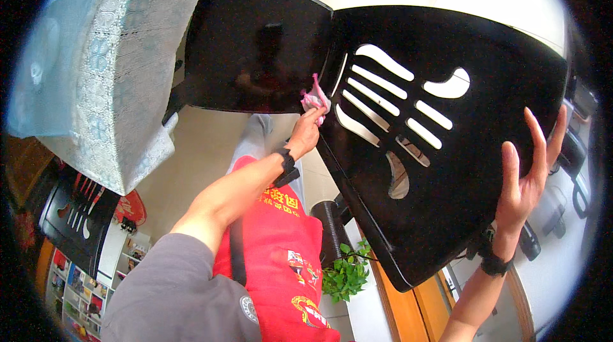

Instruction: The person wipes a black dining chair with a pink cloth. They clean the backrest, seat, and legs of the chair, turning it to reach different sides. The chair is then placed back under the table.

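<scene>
A glossy black chair stands before me, its seat [249, 50] at the left and its slotted backrest [483, 150] at the right. My left hand [306, 132] grips a crumpled pink and white cloth [315, 98], which lies at the corner where seat and backrest meet. Over the backrest's far right edge my right hand [524, 189] is raised with its fingers spread, holding nothing. Whether its palm touches the edge cannot be told. Both wrists wear black bands.
A table with a lace tablecloth [143, 69] and clear blue cover stands at left. Behind it is another black slotted chair [79, 217] near filled shelves [81, 294]. A leafy plant [342, 270] and a black ribbed cylinder [328, 227] are below the backrest. Various items line the right.
</scene>
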Available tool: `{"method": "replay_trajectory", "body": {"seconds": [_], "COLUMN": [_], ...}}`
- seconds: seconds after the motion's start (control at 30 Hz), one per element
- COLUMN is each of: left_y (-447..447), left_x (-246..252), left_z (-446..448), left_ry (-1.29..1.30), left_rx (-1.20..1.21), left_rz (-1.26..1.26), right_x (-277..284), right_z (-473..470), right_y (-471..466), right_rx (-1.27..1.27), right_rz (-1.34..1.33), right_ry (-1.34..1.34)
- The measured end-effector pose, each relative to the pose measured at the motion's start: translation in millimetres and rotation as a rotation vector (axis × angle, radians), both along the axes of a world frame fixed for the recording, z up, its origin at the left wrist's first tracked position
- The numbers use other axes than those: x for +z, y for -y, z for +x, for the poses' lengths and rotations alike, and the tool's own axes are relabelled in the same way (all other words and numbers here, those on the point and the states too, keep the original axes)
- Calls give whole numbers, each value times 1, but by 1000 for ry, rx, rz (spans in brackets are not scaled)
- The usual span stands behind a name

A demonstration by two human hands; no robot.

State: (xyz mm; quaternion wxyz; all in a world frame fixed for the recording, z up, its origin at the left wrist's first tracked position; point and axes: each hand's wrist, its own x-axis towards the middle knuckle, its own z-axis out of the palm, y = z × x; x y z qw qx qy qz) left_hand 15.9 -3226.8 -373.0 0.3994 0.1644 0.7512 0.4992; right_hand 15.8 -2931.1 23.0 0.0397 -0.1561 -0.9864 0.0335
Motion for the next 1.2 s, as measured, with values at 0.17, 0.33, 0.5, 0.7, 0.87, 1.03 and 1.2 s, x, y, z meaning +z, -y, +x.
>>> {"method": "replay_trajectory", "body": {"seconds": [0.17,0.33,0.5,0.7,0.87,1.03,1.2], "left_y": [1,-22,-18,-20,-23,-24,-28], "left_x": [107,85,7,54,140,191,205], "left_z": [12,-23,-53,-28,-6,-12,-24], "left_ry": [2,-32,-364,-35,46,-300,-166], "left_rx": [-218,-184,-279,-186,9,-89,-324], "left_rz": [370,361,193,304,402,608,771], "right_x": [-4,-5,-6,-8,-10,-12,-13], "right_z": [2,2,2,0,-3,-6,-9], "right_y": [-1,3,6,6,9,13,18], "right_rx": [11,18,12,10,17,29,27], "right_rz": [9,30,11,-58,-48,-49,-30], "right_ry": [-14,-18,-42,-89,-100,-111,-99]}}
